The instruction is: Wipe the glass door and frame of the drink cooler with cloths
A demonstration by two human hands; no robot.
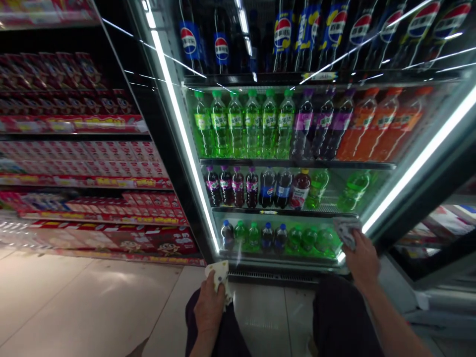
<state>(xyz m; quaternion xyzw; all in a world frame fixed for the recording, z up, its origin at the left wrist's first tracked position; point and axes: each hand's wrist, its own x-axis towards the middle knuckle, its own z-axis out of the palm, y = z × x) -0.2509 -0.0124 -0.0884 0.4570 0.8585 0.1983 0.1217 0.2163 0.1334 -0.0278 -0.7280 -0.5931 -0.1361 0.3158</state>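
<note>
I crouch in front of a glass-door drinks fridge point(282, 148) full of bottles. My left hand point(208, 307) rests on my left knee, closed on a pale dotted cloth point(220, 275) that sticks up from the fingers. My right hand point(364, 260) reaches to the lower right corner of the glass door and presses a grey cloth point(345, 232) against it, next to the lit door frame strip point(409, 168). Green soda bottles point(312, 240) stand on the bottom shelf just behind the glass by that hand.
Shelves of red snack boxes point(92, 198) fill the left side. A pale tiled floor point(82, 302) lies below them. A vent grille point(275, 276) runs under the fridge. Another fridge door point(442, 233) stands at the right. My dark trouser knees point(334, 317) are at the bottom.
</note>
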